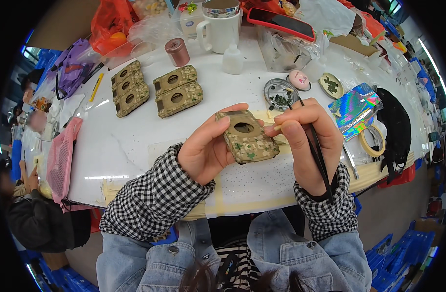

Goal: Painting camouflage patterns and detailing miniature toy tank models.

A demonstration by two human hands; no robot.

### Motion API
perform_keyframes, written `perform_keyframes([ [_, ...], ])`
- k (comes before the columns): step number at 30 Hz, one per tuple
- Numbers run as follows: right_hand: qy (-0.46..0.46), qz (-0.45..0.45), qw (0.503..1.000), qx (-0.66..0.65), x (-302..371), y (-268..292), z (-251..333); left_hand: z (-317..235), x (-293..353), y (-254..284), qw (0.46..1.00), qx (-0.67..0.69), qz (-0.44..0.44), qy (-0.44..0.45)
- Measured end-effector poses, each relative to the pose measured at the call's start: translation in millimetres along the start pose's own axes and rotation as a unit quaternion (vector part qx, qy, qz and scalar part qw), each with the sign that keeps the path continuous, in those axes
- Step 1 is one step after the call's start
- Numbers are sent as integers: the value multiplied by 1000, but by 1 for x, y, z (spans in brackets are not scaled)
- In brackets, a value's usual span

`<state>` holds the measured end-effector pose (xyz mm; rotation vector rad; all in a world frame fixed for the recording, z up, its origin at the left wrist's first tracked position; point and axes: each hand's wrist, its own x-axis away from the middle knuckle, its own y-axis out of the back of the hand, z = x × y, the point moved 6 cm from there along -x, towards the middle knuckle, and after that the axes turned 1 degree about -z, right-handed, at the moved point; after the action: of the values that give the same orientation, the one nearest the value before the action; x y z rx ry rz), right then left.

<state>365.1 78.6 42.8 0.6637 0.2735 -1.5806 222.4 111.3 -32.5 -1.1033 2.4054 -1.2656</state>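
My left hand (203,146) grips a camouflage-patterned case (254,146) by its left side. The case is tilted, with an oval hole in its upper half and green patches on the lower part. Close to its right edge, my right hand (313,141) is closed with thumb and forefinger pinched on a small pale yellow piece (277,127), too little to name. Black tweezers (316,155) lie across the same hand, tips pointing up. Beyond them sits a round clear dish (280,94) with dark green bits.
More camouflage cases (179,91) lie in pairs at the back left. A white mug (220,31), a small white bottle (232,59) and a red-cased phone (281,23) stand or rest farther back. Tape (372,141) and a shiny holographic pouch (355,111) are on the right.
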Motion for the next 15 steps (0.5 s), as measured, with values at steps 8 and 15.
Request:
perform_keyframes([
  [8, -101, -64, 980, -157, 4, 3, -7, -1, 0, -1, 1000, -2, 2, -1],
  [15, 62, -65, 960, 265, 7, 39, -3, -11, 2, 8, 998, 35, -29, -42],
])
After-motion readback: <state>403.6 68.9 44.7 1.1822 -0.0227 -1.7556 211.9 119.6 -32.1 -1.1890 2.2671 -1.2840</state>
